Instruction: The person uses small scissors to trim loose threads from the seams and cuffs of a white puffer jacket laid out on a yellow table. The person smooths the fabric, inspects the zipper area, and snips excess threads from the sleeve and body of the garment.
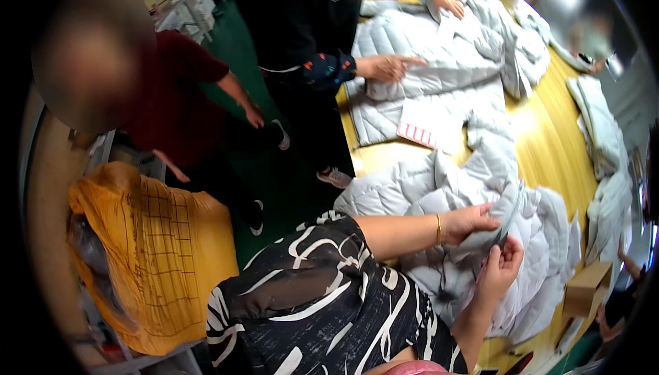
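Observation:
A light grey quilted jacket (439, 190) lies bunched on the yellow table in front of me. My left hand (470, 224), with a gold bracelet on the wrist, pinches a raised edge of it between thumb and fingers. Close beside it, my right hand (503, 265) grips the same edge lower down, its fingers curled. A darker grey strip runs along this edge between the hands; whether it is a zip I cannot tell. White quilted folds (535, 265) spread beyond my right hand.
Across the yellow table (549, 135), a co-worker in black handles another grey quilted jacket (405, 39). A white card with red marks (417, 133) lies between. More garments (597, 128) and a cardboard box (587, 289) line the far side. Behind, a person in dark red stands near an orange sack (161, 258).

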The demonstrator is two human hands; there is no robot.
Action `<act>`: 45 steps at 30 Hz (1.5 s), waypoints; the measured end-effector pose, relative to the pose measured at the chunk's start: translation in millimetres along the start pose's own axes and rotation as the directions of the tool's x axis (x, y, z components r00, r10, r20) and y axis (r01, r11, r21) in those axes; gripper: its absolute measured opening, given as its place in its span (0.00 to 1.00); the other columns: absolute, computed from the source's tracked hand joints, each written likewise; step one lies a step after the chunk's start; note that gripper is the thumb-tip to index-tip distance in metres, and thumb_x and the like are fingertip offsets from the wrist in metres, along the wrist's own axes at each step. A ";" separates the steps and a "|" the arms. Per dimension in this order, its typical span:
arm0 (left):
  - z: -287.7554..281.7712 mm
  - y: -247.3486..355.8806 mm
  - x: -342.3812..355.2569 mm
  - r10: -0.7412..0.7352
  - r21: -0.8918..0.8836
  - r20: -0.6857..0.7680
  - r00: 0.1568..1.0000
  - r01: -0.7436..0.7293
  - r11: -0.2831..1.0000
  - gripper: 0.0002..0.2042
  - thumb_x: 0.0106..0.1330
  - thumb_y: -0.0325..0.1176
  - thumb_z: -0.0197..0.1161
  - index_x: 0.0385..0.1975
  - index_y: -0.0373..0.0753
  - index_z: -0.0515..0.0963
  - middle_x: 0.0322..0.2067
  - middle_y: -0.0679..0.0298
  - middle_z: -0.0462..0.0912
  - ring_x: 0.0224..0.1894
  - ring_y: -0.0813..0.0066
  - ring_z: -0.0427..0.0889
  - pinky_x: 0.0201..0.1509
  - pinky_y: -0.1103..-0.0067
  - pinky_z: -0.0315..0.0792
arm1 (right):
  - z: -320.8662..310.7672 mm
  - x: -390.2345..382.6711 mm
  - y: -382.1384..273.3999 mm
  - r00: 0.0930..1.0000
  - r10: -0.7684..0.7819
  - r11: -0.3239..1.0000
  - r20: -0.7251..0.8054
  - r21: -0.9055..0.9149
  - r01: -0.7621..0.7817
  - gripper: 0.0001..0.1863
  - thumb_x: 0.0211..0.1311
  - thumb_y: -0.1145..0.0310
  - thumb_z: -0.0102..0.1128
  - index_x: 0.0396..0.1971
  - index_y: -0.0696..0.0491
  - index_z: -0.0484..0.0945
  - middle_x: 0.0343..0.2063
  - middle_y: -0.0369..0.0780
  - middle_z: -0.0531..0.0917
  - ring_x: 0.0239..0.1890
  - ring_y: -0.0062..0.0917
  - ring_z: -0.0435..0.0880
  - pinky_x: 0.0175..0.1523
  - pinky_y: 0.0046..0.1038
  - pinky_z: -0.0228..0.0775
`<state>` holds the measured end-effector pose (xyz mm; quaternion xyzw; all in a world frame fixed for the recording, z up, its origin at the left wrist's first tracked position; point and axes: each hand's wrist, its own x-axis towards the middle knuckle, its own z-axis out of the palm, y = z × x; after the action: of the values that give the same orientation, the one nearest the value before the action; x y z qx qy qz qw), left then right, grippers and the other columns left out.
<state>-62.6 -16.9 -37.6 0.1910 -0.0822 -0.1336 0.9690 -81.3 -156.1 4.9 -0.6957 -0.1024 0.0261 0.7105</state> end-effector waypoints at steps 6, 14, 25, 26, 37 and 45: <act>12.2 0.0 -11.5 0.057 0.059 -0.010 0.998 -0.057 0.997 0.23 0.60 0.31 0.59 0.55 0.42 0.60 0.42 0.65 0.74 0.42 0.78 0.76 0.46 0.79 0.72 | -1.9 -4.8 -11.9 0.993 -0.004 0.999 0.122 0.033 0.000 0.15 0.57 0.80 0.49 0.45 0.57 0.64 0.33 0.34 0.71 0.24 0.09 0.66 0.23 0.10 0.56; 15.4 -12.6 -8.4 0.057 0.127 -0.017 0.998 -0.054 0.990 0.21 0.60 0.30 0.59 0.52 0.42 0.61 0.41 0.66 0.74 0.42 0.78 0.76 0.45 0.79 0.72 | -18.1 -14.4 -7.7 0.991 -0.033 0.998 0.133 0.058 0.025 0.15 0.57 0.80 0.49 0.45 0.57 0.64 0.33 0.34 0.71 0.24 0.10 0.67 0.25 0.11 0.59; 14.7 -15.1 -5.4 0.000 0.122 -0.012 1.000 0.002 0.993 0.21 0.60 0.31 0.59 0.51 0.42 0.62 0.40 0.63 0.76 0.41 0.72 0.78 0.45 0.75 0.74 | -19.7 -10.6 -3.7 0.995 -0.026 0.999 0.095 0.030 0.023 0.15 0.56 0.81 0.50 0.45 0.57 0.64 0.33 0.33 0.70 0.27 0.11 0.67 0.27 0.12 0.59; 5.0 -18.5 -1.2 0.004 0.123 0.019 1.000 -0.006 0.992 0.23 0.59 0.32 0.60 0.53 0.43 0.60 0.41 0.64 0.75 0.42 0.74 0.77 0.46 0.76 0.73 | -21.5 -10.9 -0.1 0.996 -0.020 0.999 0.092 0.040 0.016 0.15 0.56 0.81 0.50 0.45 0.56 0.64 0.33 0.33 0.70 0.27 0.11 0.67 0.27 0.12 0.59; 8.0 -5.5 0.0 -0.040 0.065 0.014 0.999 0.039 0.997 0.22 0.60 0.33 0.60 0.53 0.45 0.61 0.40 0.66 0.74 0.41 0.77 0.76 0.45 0.78 0.73 | -9.0 -2.5 5.6 0.998 -0.027 0.998 0.063 0.066 0.023 0.15 0.57 0.81 0.48 0.44 0.56 0.63 0.32 0.33 0.72 0.20 0.08 0.65 0.21 0.10 0.56; 4.3 -3.2 9.1 -0.071 0.062 -0.003 0.997 0.071 0.996 0.23 0.59 0.33 0.60 0.53 0.45 0.60 0.40 0.67 0.74 0.41 0.77 0.76 0.45 0.78 0.72 | -6.9 1.2 5.0 0.999 -0.031 0.998 0.041 0.063 0.028 0.15 0.57 0.81 0.48 0.45 0.56 0.63 0.33 0.34 0.72 0.20 0.08 0.64 0.21 0.10 0.56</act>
<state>-55.5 -23.9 -34.0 0.2240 -0.0789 -0.1654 0.9572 -78.3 -162.6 0.0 -0.6709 -0.1267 0.0334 0.7299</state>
